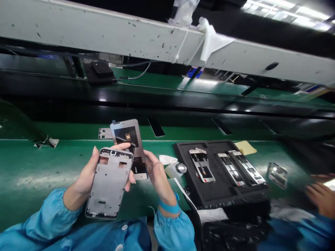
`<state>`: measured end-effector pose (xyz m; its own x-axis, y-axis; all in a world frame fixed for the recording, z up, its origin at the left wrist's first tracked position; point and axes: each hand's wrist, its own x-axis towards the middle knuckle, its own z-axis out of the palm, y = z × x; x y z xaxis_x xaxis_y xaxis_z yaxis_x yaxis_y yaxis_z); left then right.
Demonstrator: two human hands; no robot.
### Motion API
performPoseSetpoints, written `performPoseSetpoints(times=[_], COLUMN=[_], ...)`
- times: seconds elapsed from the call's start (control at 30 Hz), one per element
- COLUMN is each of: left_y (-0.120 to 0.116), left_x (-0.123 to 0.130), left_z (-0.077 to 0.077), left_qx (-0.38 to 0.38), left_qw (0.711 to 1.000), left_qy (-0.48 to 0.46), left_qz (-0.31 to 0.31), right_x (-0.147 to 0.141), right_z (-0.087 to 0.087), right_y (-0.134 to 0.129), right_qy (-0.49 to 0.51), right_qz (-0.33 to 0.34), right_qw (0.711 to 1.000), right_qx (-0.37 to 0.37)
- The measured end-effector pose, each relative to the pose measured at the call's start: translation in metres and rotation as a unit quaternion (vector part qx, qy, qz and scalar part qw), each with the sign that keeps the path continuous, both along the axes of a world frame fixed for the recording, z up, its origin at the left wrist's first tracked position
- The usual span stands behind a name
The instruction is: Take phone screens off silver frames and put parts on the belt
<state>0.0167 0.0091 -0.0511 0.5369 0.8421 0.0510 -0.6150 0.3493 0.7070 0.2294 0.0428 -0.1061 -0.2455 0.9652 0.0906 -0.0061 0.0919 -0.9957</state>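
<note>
Phone frame and phone display panel are the two pieces I follow from my remote station, and I place everything by the black foam tray. Both are held up to the left of the tray; the frame is the farther from it, and the panel comes between frame and tray, a little higher in my view. The left hand grips the frame, thumb along the long edge away from the tray, fingertips curling past the opposite edge. The right hand holds the panel by its tray-side long edge, so it is the hand nearer the tray, with a white bottle between them. The long axes do not run parallel: the frame's far end leans toward the tray, the panel's leans away from it, so the two converge at their far ends. I see the frame overlap the panel's near corner, but cannot tell whether they touch. Phone assemblies lie in the tray, and a co-worker's hand is to its right.
</note>
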Motion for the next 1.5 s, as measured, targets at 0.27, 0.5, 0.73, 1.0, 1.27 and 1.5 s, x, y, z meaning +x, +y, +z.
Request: performPoseSetpoints(times=[0.27, 0.5, 0.73, 1.0, 1.27, 1.5], left_y=[-0.018, -0.007, 0.019, 0.023, 0.027, 0.031], left_x=[0.010, 0.013, 0.012, 0.001, -0.005, -0.023], left_z=[0.020, 0.013, 0.004, 0.010, 0.007, 0.006], left_qx=[0.019, -0.008, -0.007, 0.031, 0.121, 0.171], left_qw=[0.999, 0.990, 0.960, 0.946, 0.948, 0.936], left_qy=[-0.022, -0.047, 0.013, -0.002, 0.024, 0.099], left_qz=[0.024, 0.131, 0.279, 0.323, 0.293, 0.292], right_x=[-0.005, 0.021, 0.034, 0.045, 0.028, -0.006], right_z=[0.008, 0.008, 0.035, 0.034, 0.030, 0.000], right_y=[-0.032, -0.056, -0.046, -0.044, -0.040, -0.044], right_qy=[0.153, 0.081, -0.183, -0.227, -0.216, -0.056], right_qz=[-0.065, -0.076, 0.110, 0.141, 0.133, 0.053], right_qw=[0.980, 0.994, 0.961, 0.939, 0.942, 0.980], right_qx=[-0.111, -0.018, 0.177, 0.217, 0.218, 0.182])
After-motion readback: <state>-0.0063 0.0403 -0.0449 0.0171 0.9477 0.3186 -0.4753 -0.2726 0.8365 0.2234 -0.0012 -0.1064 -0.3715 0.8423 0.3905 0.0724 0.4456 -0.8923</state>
